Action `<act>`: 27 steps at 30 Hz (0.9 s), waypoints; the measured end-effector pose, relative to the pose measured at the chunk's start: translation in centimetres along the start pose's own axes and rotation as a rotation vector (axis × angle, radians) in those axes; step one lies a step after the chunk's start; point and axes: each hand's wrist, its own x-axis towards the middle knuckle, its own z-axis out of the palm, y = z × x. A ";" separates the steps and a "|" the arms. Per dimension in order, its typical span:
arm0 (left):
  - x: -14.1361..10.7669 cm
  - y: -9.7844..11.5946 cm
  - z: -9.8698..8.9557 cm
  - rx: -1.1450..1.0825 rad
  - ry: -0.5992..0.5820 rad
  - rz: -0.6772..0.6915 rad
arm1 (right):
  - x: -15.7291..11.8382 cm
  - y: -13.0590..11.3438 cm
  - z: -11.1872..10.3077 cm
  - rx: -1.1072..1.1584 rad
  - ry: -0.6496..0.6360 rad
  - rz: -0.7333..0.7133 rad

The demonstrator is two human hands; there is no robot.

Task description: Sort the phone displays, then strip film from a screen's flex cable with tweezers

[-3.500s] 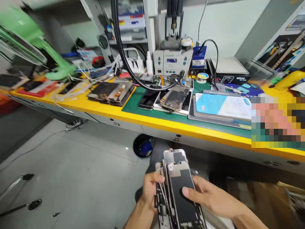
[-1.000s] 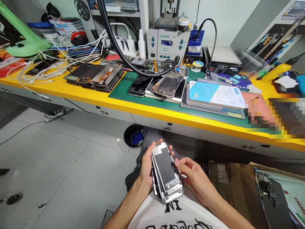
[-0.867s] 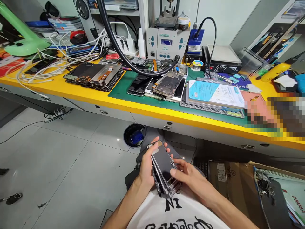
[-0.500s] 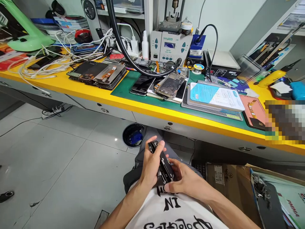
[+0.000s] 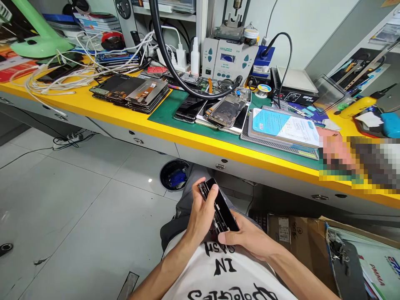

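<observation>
A stack of dark phone screens or panels (image 5: 222, 208) is held tilted over my lap, between both hands. My left hand (image 5: 203, 204) is wrapped round its upper left part, thumb on the dark top face. Round the lower right end closes my right hand (image 5: 246, 235), its thumb at the near corner; its other fingers are mostly hidden beneath. The panels are slightly spread, with thin metal edges and small tabs showing along the side.
A yellow-edged bench (image 5: 200, 143) crosses in front, with a panel stack (image 5: 146, 98), opened phones (image 5: 226, 110), a blue-white package (image 5: 284, 127) and a soldering station (image 5: 228, 60). Below are a black bin (image 5: 173, 175) and, at right, a cardboard box (image 5: 300, 241). A black hose arches over the bench.
The top panel has turned so that more of its dark flat face shows. Both hands keep their hold, the right one slightly further right. The whole view has shifted a little.
</observation>
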 end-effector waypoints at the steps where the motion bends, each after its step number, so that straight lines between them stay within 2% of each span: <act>1: 0.0 -0.1 0.0 0.008 0.001 -0.001 | 0.0 0.1 0.1 -0.017 -0.003 -0.001; 8: 0.2 -0.4 -0.4 0.003 -0.109 -0.014 | 0.4 -0.1 0.1 -0.077 -0.074 -0.002; 18: 0.7 -0.2 -1.5 0.041 -0.229 0.175 | 0.7 0.2 -1.2 -0.100 -0.139 0.013; 27: 0.7 -1.3 -1.8 0.041 -0.248 0.157 | -0.2 -0.5 1.0 -0.188 -0.078 -0.018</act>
